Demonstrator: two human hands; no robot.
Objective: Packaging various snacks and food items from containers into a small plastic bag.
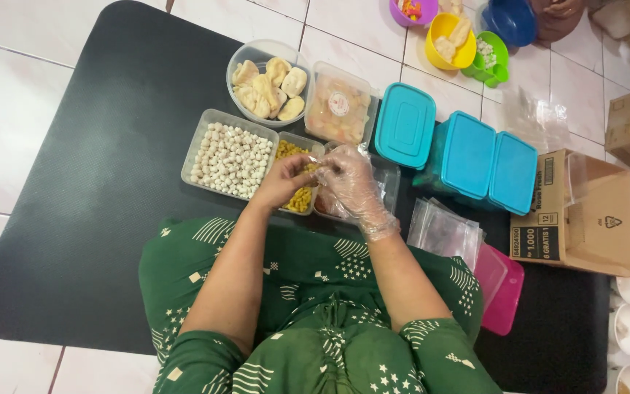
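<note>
My left hand [284, 180] is bare, and its fingertips pinch a bit of clear plastic at the fingers of my right hand [349, 184]. The right hand wears a thin clear plastic glove, fingers curled. Whether the pinched plastic is the glove's tip or a small bag, I cannot tell. Both hands meet above a small clear container of yellow pieces [301, 198]. Left of it sits a rectangular tray of small white balls [230, 157]. A clear container [391, 179] lies partly hidden under the right hand.
On a black mat [96, 182]: a round bowl of pale dumplings [267, 86], a lidded tub of orange food [338, 109], three teal-lidded boxes [464, 153], stacked clear bags [442, 230], a pink lid [502, 290], a cardboard box [585, 219]. Coloured bowls [452, 40] and white cups [628, 328] stand on the tiles.
</note>
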